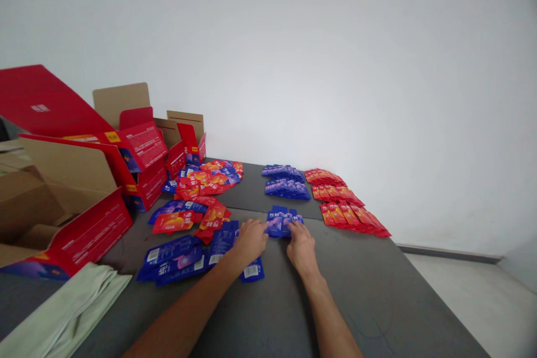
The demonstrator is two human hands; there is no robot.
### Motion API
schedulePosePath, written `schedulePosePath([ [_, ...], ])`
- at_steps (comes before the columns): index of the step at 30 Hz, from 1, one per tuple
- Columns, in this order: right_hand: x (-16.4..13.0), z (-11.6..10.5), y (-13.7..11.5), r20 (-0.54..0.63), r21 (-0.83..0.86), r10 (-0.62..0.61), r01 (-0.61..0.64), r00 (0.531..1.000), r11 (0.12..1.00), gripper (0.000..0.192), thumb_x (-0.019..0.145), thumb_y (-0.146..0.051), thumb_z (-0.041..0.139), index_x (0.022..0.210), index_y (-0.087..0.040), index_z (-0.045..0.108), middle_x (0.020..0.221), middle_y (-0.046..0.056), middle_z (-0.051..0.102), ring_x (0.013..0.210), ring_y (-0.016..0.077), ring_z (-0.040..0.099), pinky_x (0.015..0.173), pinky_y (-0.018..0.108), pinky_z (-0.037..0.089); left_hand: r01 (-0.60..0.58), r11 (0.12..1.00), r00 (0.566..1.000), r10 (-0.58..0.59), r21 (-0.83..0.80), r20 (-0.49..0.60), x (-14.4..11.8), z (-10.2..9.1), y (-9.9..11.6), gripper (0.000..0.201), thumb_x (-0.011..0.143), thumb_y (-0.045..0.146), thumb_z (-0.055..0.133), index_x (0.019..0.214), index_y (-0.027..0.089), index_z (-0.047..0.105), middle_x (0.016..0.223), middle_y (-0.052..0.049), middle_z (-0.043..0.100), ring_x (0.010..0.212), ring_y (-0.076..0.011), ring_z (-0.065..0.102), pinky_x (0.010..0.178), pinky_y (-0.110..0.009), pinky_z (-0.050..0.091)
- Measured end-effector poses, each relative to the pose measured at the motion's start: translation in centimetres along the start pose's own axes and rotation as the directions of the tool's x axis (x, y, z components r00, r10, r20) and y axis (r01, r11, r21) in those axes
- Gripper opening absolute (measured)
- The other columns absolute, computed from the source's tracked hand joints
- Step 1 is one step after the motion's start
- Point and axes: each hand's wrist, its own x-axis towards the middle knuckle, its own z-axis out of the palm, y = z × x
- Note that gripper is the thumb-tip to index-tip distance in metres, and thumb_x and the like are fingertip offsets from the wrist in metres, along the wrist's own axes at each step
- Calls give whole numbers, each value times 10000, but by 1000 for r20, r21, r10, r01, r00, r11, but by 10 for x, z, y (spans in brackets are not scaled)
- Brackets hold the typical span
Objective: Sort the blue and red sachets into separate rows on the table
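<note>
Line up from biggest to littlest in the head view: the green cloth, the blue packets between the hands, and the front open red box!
1. Front open red box
2. Green cloth
3. Those blue packets

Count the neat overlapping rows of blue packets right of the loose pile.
3: a near row at the fingertips of the left hand and right hand, a middle row beyond, and a far row closest to the wall. No row seems hidden.
</note>
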Motion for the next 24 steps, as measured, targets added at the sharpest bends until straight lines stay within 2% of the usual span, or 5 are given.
schedulePosePath([
  [3,-5,-8,-25,15,135,-91,89,996,987,359,842,-70,418,1023,-182,707,1071,87,706,1034,213,605,951,310,424,114,991,993,-113,67,-18,-22,-11,-16,216,838,253,534,966,176,690,1042,-115,660,1055,-250,575,936,-354,410],
  [7,-21,-13,-63,202,232,-143,94,969,968,328,872,-109,412,958,-206,713,918,65,723,861,188,643,791,249,451,146,988,989,-146,58,-16,-44,-7,-20,295,859,289,502,1064,141,653,1119,-148,633,1088,-254,574,950,-339,410],
  [15,-37,5,-85,241,460,-135,9,961,888,446,787,-60,435,1167,-174,639,1089,92,697,994,207,628,904,296,449,157,987,988,-157,37,8,-52,-5,-2,326,857,271,487,1095,98,628,1157,-200,617,1151,-330,521,1011,-437,346],
  [18,-34,12,-81,266,687,-10,-182,964,704,434,781,-102,435,1165,-192,617,1113,76,686,1034,190,626,949,322,453,167,986,986,-167,-23,-8,-53,-6,-1,370,875,345,480,1123,99,603,1121,-186,633,1118,-323,545,994,-430,356],
  [24,-33,7,-90,423,900,49,-425,905,92,597,719,-184,553,1309,-214,465,1213,97,643,1058,205,629,932,367,473,267,941,945,-298,-209,-135,-49,-10,-7,382,848,402,528,1109,129,584,1131,-167,635,1086,-275,585,901,-338,417],
])
